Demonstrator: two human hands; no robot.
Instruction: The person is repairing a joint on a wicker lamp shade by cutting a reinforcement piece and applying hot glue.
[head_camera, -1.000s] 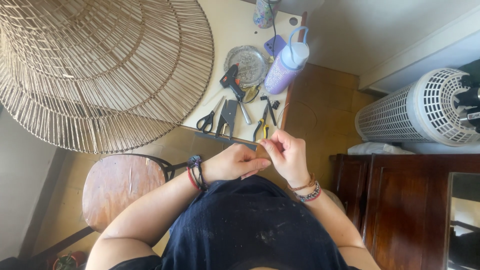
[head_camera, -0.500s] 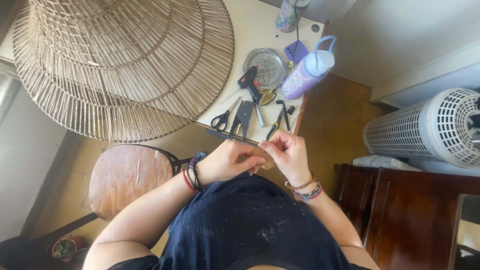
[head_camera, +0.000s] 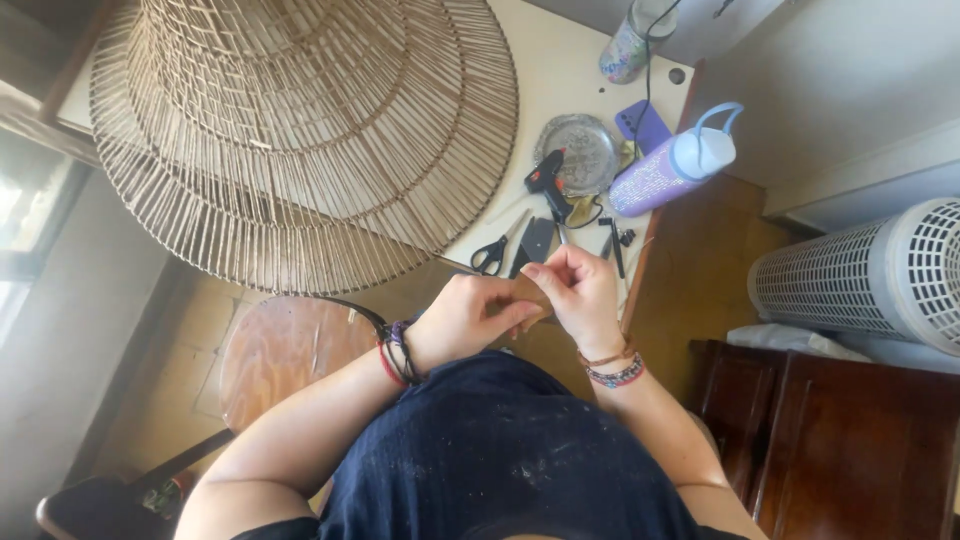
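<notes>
My left hand (head_camera: 470, 318) and my right hand (head_camera: 579, 293) meet in front of my chest, both pinching a small flat tan piece (head_camera: 530, 293) between their fingertips. The piece is mostly hidden by my fingers. Both wrists wear bead and cord bracelets. Just beyond my hands, at the edge of the white table (head_camera: 560, 75), lie black-handled scissors (head_camera: 490, 254) and a dark flat tool (head_camera: 534, 240).
A large woven rattan lampshade (head_camera: 300, 130) covers the table's left half. A black glue gun (head_camera: 547, 183), round metal dish (head_camera: 578, 152), purple phone (head_camera: 645, 125) and lilac bottle (head_camera: 672, 170) sit at the right. A round wooden stool (head_camera: 285, 350) stands left, a white perforated heater (head_camera: 870, 275) and dark wooden cabinet (head_camera: 850, 440) right.
The view has shifted, so the table and lampshade sit lower and larger in frame. My hands stay together on the small piece, with slight finger movement.
</notes>
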